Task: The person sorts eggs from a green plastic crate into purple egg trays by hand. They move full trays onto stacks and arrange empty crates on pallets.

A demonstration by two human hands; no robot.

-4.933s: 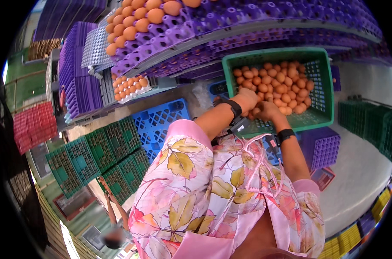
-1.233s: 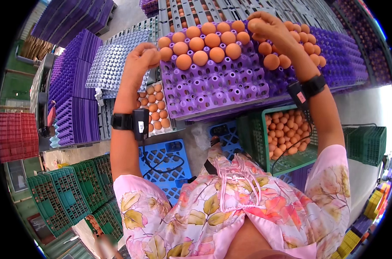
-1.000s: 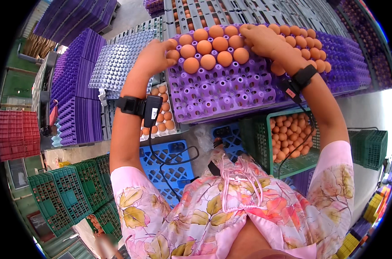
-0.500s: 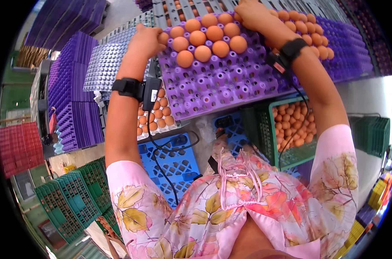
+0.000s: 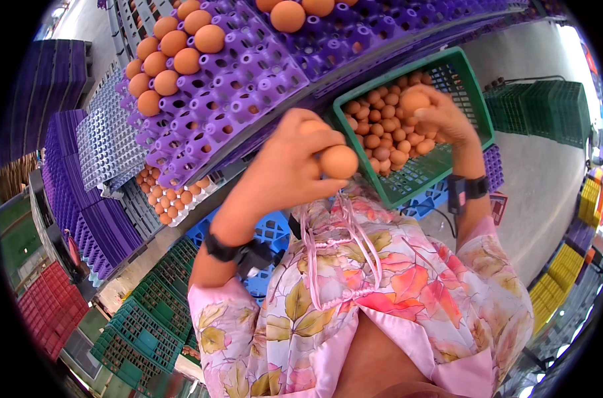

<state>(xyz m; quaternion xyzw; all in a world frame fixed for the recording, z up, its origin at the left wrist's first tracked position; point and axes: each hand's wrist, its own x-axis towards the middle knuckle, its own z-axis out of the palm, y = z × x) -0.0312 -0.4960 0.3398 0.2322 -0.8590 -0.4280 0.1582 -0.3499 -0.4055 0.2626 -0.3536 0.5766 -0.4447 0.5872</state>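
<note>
Both hands hold brown eggs, lifted between the green crate and the purple tray.
Left hand [image 5: 285, 176] at centre, fingers clamped on a brown egg [image 5: 338, 161], a second behind it; right hand [image 5: 441, 119] at 2 o'clock closed round another egg [image 5: 414, 101]. Eggs are light, smooth, brittle: cradle round the middle, no squeeze. Beyond, green crate [image 5: 470, 86] of loose eggs at 1 o'clock; purple egg tray [image 5: 248, 86] at 11, its near edge close above the hands.

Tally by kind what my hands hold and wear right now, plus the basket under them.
Eggs showing in left hand: 2
Egg showing in right hand: 1
Black wrist bands: 2
Green basket of eggs: 1
Total: 6
</note>
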